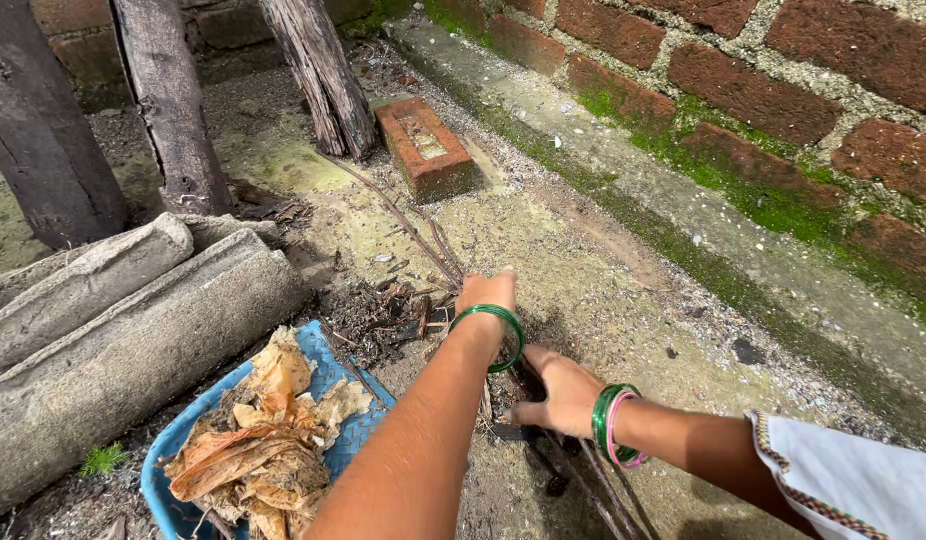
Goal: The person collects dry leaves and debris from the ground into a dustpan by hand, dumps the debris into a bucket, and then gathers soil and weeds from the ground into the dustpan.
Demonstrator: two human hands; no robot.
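twigs (pixel 413 225), long and thin, lying in a bundle on the dirt ground (pixel 583 260), running from beside a loose red brick (pixel 426 148) down under both hands. left hand (pixel 486 292) pressed on the bundle, fingers curled over it, grip hidden. right hand (pixel 561 392) clenched around the twigs lower down. just left, blue basket (pixel 178 450) heaped with dry leaves (pixel 263 440), beside grey logs (pixel 133 330).
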